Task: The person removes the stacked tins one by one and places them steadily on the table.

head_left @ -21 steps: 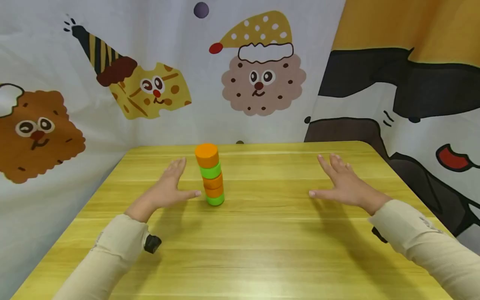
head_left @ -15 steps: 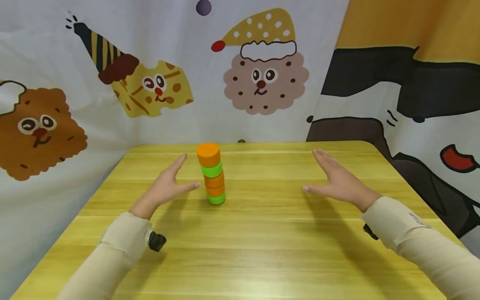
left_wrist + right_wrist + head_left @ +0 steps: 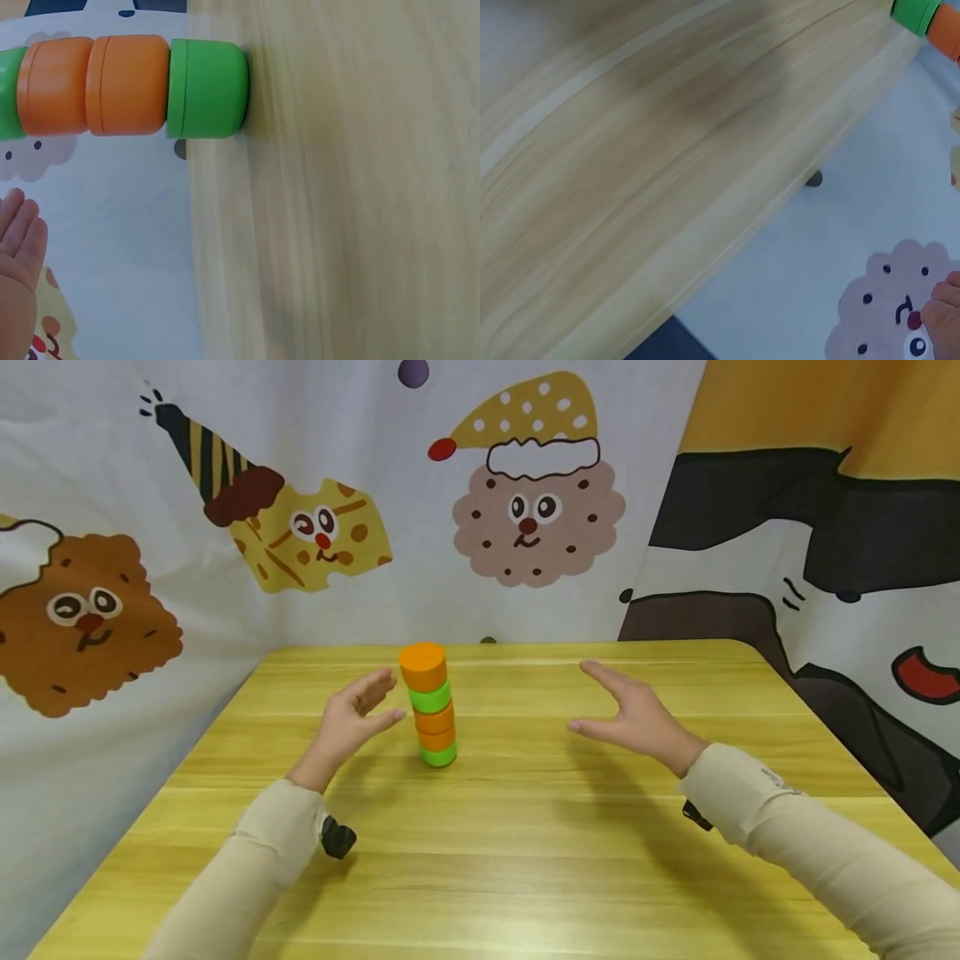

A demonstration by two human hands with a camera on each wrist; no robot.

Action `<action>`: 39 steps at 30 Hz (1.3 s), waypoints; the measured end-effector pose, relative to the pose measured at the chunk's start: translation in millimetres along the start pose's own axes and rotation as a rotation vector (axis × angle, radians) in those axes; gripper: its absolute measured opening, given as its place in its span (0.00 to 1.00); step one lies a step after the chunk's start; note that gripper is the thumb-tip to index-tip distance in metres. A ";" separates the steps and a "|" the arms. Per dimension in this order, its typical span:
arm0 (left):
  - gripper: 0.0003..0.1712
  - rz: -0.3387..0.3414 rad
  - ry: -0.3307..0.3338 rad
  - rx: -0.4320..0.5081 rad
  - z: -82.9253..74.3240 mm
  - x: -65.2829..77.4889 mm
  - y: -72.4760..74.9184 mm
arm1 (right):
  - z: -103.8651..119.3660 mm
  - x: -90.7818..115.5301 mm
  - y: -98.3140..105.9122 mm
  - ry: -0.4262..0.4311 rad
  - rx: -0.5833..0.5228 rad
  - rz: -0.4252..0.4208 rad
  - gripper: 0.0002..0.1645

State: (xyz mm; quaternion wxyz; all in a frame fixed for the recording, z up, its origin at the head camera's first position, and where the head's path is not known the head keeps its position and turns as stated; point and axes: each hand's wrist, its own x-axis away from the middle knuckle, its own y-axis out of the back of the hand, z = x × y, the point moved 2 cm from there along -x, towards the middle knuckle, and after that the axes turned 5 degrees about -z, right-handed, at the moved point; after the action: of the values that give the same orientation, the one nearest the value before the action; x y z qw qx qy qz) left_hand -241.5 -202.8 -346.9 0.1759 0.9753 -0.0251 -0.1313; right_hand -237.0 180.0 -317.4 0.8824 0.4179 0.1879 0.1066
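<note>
An upright stack of orange and green round cups (image 3: 432,706) stands on the table left of centre, with an orange one on top and a green one at the bottom. Just left of it, my left hand (image 3: 347,725) hovers with fingers bent a little and thumb pointing at the stack, a small gap between them. The left wrist view shows the bottom green cup (image 3: 208,88) on the wood and part of my left hand (image 3: 18,262) at the edge. My right hand (image 3: 637,717), empty, is held in the air farther right, thumb and fingers spread apart toward the stack.
The wooden table (image 3: 510,860) reaches back to a hanging cloth (image 3: 420,602) printed with cartoon cookies and cheese. Dark camera straps or mounts show under both cuffs, such as the left wrist camera (image 3: 338,837).
My right hand has moved left, toward the stack. My left hand has shifted slightly right and its fingers have bent a little. The stack stands where it was; the head view has shifted slightly.
</note>
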 end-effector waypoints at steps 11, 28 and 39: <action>0.36 -0.059 0.007 0.026 -2.2 -6.3 -4.0 | 19.2 -21.4 -10.3 0.012 -0.037 -0.039 0.49; 0.34 -0.028 0.002 0.066 -4.4 -6.9 -15.0 | 54.6 -48.1 -25.6 0.134 -0.142 -0.005 0.42; 0.34 -0.035 -0.019 0.067 2.2 -8.7 -19.6 | 74.5 -62.8 -37.5 0.181 -0.203 0.035 0.40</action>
State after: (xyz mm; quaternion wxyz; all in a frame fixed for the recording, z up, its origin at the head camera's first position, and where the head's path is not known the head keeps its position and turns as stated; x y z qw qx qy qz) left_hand -250.3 -184.4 -353.6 0.1407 0.9796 -0.0140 -0.1428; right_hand -261.4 82.8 -288.1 0.8977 0.3184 0.2475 0.1778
